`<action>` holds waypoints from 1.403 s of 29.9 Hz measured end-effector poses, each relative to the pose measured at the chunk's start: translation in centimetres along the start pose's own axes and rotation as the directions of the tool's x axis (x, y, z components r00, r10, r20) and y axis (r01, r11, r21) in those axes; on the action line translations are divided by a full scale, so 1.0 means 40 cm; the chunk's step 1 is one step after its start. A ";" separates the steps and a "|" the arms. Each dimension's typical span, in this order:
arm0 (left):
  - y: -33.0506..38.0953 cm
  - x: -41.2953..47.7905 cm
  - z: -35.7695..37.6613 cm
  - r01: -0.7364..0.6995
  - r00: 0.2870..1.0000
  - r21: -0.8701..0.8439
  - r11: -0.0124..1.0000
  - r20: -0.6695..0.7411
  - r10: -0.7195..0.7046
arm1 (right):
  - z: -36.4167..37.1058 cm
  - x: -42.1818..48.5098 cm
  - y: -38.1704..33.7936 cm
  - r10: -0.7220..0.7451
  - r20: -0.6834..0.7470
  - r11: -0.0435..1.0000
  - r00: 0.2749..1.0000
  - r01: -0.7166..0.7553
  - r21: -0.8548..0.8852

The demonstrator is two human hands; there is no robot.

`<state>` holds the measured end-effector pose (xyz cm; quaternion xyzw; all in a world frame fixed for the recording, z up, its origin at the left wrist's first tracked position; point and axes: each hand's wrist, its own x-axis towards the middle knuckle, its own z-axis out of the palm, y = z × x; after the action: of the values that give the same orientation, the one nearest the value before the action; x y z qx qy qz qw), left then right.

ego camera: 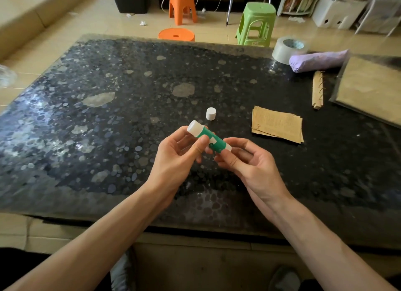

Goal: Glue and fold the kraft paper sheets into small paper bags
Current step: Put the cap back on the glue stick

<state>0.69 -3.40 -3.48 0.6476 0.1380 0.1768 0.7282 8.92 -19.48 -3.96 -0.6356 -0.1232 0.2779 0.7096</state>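
I held the glue stick (206,137) in both hands above the near part of the dark pebble-patterned table (108,95): my left hand (180,154) curled its thumb and fingers round the green barrel, and my right hand (251,162) pinched the white base end between thumb and fingertips. The stick was tilted, its bare white glue end up past my left fingers. Its label showed only a white patch, partly under my thumb, and I could read nothing on it. Just beyond my hands stood one white cap (211,113), upright on the table. Beyond my right hand lay the kraft paper sheets (276,125), a small fanned stack; the count was unclear and their faint print too blurred to read. Farther right lay one torn spiral-edge strip (317,91) and a brown pad (368,91), cut off by the edge. Behind them lay one purple bundle (319,60) and one tape roll (288,48). On the floor past the table stood two orange stools (182,6) and one green stool (256,23).
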 end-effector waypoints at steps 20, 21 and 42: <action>-0.005 0.010 -0.016 0.347 0.929 -0.322 0.881 -0.012 -0.370 | 0.048 0.263 0.060 -0.349 -0.051 0.718 0.936 0.232 -0.656; -0.005 0.011 -0.015 0.349 0.929 -0.318 0.881 -0.007 -0.370 | 0.056 0.282 0.057 -0.375 -0.017 0.665 0.927 0.256 -0.701; -0.039 0.021 -0.008 0.117 0.988 0.317 0.941 0.055 -0.141 | -0.062 0.030 -0.064 0.070 -0.102 0.987 0.992 -0.084 -0.140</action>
<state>1.42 -2.89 -5.06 0.7508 0.1783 0.0796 0.6310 11.82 -20.99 -2.09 -0.7022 -0.0836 0.2645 0.6557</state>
